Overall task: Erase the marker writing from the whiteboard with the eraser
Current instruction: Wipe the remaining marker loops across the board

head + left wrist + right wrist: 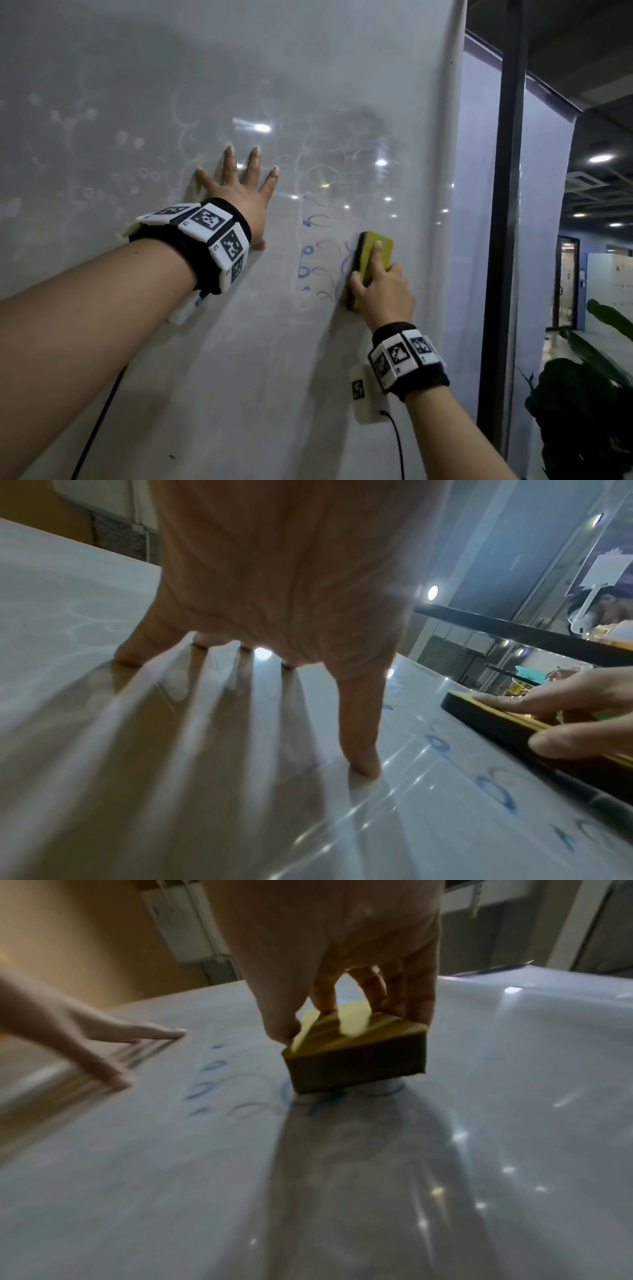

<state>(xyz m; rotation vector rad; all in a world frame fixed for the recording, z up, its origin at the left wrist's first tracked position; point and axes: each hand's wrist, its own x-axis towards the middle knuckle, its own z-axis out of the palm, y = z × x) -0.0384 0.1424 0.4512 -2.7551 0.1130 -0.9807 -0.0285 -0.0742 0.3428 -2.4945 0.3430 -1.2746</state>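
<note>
Yellow-backed and dark-felted, the eraser [371, 267] lies flat against the whiteboard [171, 342], near its right edge; my right hand [383, 291] grasps it, thumb on the left side, forefinger laid along the back, the other fingers curled round the far side; my left hand [236, 192] is spread flat on the whiteboard, fingers straight, holding nothing, well in from that edge. I judge the wiping is under way; faint ghost loops show above, while blue marker writing [306, 270] remains just left of the eraser. Next I should press firmly and sweep left across those marks, keeping the felt flat.
</note>
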